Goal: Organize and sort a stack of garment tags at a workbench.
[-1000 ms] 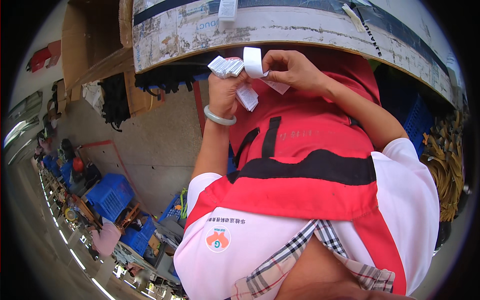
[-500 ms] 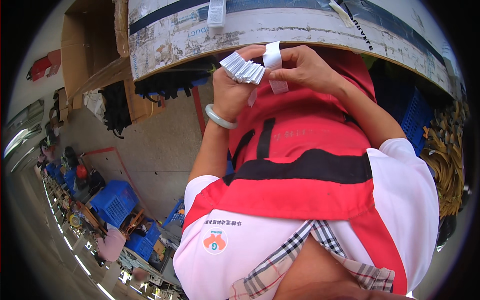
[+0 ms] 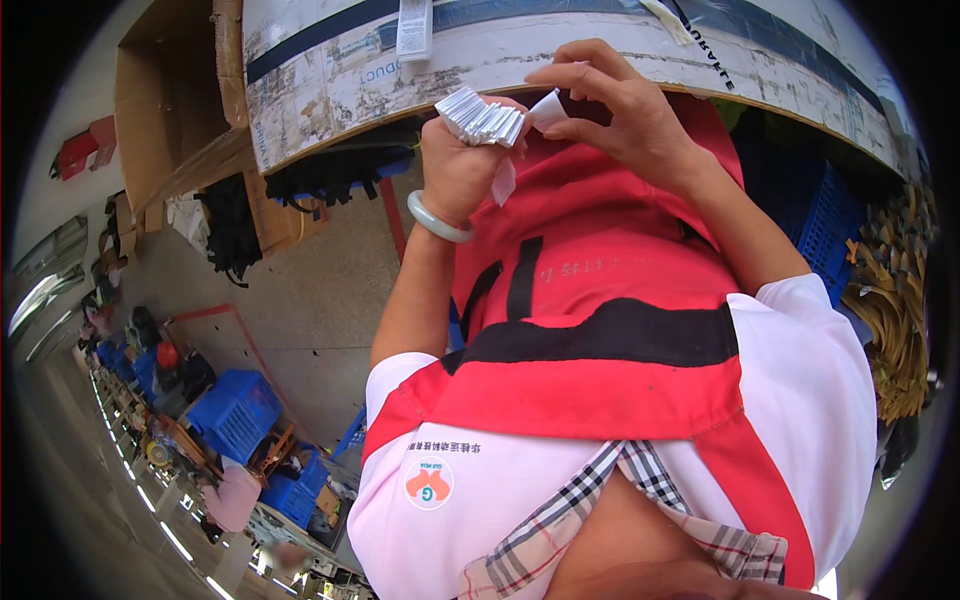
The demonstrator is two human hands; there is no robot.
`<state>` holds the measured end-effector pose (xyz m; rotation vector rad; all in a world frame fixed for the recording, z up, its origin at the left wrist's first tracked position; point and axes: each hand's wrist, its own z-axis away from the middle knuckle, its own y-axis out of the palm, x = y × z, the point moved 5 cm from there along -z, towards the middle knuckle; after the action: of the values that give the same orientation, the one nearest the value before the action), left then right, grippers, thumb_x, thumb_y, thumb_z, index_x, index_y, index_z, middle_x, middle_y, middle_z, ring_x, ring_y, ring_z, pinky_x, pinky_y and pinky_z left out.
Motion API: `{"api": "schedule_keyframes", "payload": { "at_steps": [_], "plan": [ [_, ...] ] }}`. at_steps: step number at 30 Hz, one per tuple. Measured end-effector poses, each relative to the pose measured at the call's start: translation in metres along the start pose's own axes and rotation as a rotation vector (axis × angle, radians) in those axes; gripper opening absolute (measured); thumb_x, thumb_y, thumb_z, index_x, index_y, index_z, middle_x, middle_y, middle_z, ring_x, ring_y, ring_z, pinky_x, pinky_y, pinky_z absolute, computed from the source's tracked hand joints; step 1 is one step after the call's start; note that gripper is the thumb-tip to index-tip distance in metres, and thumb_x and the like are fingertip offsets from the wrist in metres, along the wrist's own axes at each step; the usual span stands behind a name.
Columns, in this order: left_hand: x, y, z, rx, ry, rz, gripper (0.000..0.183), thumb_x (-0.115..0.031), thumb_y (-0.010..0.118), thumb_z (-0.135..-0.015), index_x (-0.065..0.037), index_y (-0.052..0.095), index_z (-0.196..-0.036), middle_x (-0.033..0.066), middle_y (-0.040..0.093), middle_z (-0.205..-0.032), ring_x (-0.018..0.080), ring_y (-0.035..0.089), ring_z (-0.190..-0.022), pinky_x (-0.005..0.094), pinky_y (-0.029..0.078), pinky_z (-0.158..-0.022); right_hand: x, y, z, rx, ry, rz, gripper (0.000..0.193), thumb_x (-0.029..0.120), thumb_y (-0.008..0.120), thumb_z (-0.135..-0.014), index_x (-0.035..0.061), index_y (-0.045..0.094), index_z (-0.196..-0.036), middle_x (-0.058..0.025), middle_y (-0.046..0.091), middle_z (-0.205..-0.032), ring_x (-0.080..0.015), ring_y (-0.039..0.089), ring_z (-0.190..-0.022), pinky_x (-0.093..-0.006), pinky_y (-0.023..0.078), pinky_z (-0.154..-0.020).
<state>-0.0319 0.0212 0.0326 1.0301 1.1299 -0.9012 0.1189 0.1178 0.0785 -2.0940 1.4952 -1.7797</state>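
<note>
My left hand [image 3: 455,165] is closed round a thick stack of folded white labels [image 3: 482,119], their edges facing up. One white label [image 3: 547,110] sticks out beside its fingertips, toward my right hand. Another pale label [image 3: 504,182] hangs below the left hand, in front of my red apron [image 3: 620,240]. My right hand [image 3: 625,115] is open, thumb and fingers spread. Its thumb is next to the protruding label; whether they touch is hard to make out. A pale bangle [image 3: 438,219] circles my left wrist.
Ahead is a work surface covered with worn white cardboard [image 3: 330,100], with a printed white label strip [image 3: 414,32] on it. An open cardboard box [image 3: 180,100] stands at left. A blue crate [image 3: 828,225] and yellowish strips [image 3: 890,320] lie at right. A co-worker in pink [image 3: 232,497] is lower left.
My right hand has spread its fingers from a pinch on the white label, and its index finger has lifted. The label is now turned and tilted beside the stack.
</note>
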Motion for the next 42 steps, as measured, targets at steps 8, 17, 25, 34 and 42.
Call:
{"api": "schedule_keyframes", "payload": {
  "at_steps": [8, 17, 25, 34, 42],
  "plan": [
    [-0.003, 0.007, -0.003, -0.039, 0.032, -0.065, 0.016, 0.002, 0.071, -0.083, 0.001, 0.072, -0.099, 0.0036, 0.070, -0.082, 0.0083, 0.063, -0.072, 0.0231, 0.051, -0.063, -0.029, 0.011, 0.005, 0.107, 0.371, -0.490, 0.022, 0.020, 0.070, -0.092, -0.0012, 0.069, -0.099, -0.0014, 0.067, -0.086, -0.0052, 0.058, -0.078, -0.0223, 0.050, -0.068],
    [0.006, 0.010, -0.011, -0.027, 0.020, -0.006, 0.018, 0.001, 0.072, -0.084, 0.002, 0.071, -0.102, 0.0044, 0.070, -0.082, 0.0094, 0.064, -0.070, 0.0228, 0.051, -0.063, -0.037, 0.008, 0.008, 0.145, 0.482, -0.523, 0.020, 0.019, 0.069, -0.093, -0.0003, 0.068, -0.098, -0.0001, 0.064, -0.081, -0.0052, 0.059, -0.076, -0.0210, 0.050, -0.067],
    [0.012, 0.007, -0.011, -0.030, 0.110, -0.032, 0.018, -0.002, 0.074, -0.085, 0.002, 0.070, -0.102, 0.0043, 0.069, -0.080, 0.0100, 0.064, -0.067, 0.0234, 0.051, -0.061, -0.039, 0.013, 0.009, 0.146, 0.473, -0.580, 0.019, 0.018, 0.068, -0.093, -0.0006, 0.067, -0.100, -0.0006, 0.065, -0.082, -0.0062, 0.060, -0.075, -0.0205, 0.051, -0.066],
    [0.011, 0.006, -0.011, -0.011, 0.145, -0.123, 0.015, -0.002, 0.074, -0.085, 0.001, 0.070, -0.099, 0.0035, 0.067, -0.076, 0.0089, 0.061, -0.064, 0.0229, 0.049, -0.059, -0.038, 0.014, 0.005, 0.170, 0.417, -0.547, 0.017, 0.016, 0.067, -0.093, -0.0001, 0.067, -0.098, -0.0008, 0.066, -0.084, -0.0073, 0.059, -0.079, -0.0219, 0.050, -0.074],
    [0.043, 0.010, -0.014, 0.072, -0.396, 0.605, 0.016, -0.016, 0.071, -0.091, -0.003, 0.065, -0.098, 0.0037, 0.064, -0.083, 0.0115, 0.059, -0.068, 0.0270, 0.048, -0.056, -0.011, 0.007, -0.004, 0.530, 0.537, -0.837, 0.013, 0.015, 0.071, -0.089, 0.0018, 0.069, -0.088, -0.0003, 0.063, -0.078, -0.0052, 0.055, -0.070, -0.0183, 0.044, -0.062]
  ]
}}
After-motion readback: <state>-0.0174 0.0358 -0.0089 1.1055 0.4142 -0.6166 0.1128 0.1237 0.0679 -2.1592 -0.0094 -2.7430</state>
